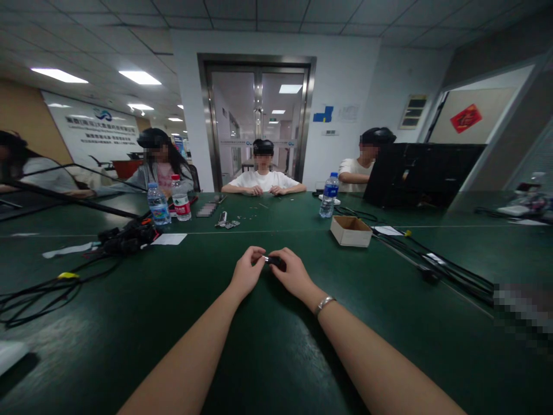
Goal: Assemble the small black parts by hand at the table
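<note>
Over the middle of the green table, my two hands meet at a small black object with a silver end [273,260], too small to name for certain. My right hand [294,271] is closed round its black part, with the fingers hiding some of it. At the silver end, the thumb and fingers of my left hand [249,270] are pinched together. A silver bracelet [325,305] circles my right wrist. Beyond my hands, small metallic bits [228,224] lie scattered beside a small silvery piece [222,218].
An open cardboard box [351,236] and a water bottle [329,196] stand to the right. Two more bottles, one red-labelled [181,199], are at the left. Black cables [125,237] lie on both sides. Several people sit round the green table [268,346].
</note>
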The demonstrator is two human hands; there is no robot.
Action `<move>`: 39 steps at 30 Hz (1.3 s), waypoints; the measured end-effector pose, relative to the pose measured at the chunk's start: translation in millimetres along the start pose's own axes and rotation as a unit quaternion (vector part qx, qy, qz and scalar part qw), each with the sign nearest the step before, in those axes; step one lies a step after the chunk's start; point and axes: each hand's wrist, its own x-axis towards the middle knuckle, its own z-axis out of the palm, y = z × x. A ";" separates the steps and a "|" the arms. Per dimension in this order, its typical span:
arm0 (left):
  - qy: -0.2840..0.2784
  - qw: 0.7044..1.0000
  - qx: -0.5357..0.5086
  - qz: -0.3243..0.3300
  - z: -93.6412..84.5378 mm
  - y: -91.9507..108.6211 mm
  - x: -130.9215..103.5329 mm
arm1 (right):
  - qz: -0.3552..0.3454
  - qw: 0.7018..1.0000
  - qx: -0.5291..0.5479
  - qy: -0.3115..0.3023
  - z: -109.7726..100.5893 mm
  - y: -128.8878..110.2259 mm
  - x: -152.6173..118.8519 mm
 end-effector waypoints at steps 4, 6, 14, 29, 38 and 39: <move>0.013 1.000 -0.007 -0.023 -0.7 1.4 0.7 | 0.003 1.000 0.000 -0.003 -0.9 -1.6 0.1; 0.018 0.999 0.005 -0.040 -0.6 -0.6 1.7 | 0.007 1.000 -0.001 -0.006 -1.9 -3.0 0.1; -0.003 0.999 0.021 -0.029 -1.9 4.0 -1.5 | 0.002 1.000 -0.004 -0.007 -2.5 -3.0 -0.6; -0.025 0.999 0.011 0.022 1.6 -8.3 2.1 | 0.008 1.000 -0.003 -0.006 -1.5 -2.6 0.9; -0.031 0.990 0.137 -0.028 -2.1 1.0 -0.5 | 0.011 1.000 -0.003 -0.010 -0.9 -1.4 -0.6; -0.036 0.989 0.143 -0.023 -1.9 0.2 -0.3 | 0.010 1.000 -0.003 -0.010 -0.8 -1.1 -0.5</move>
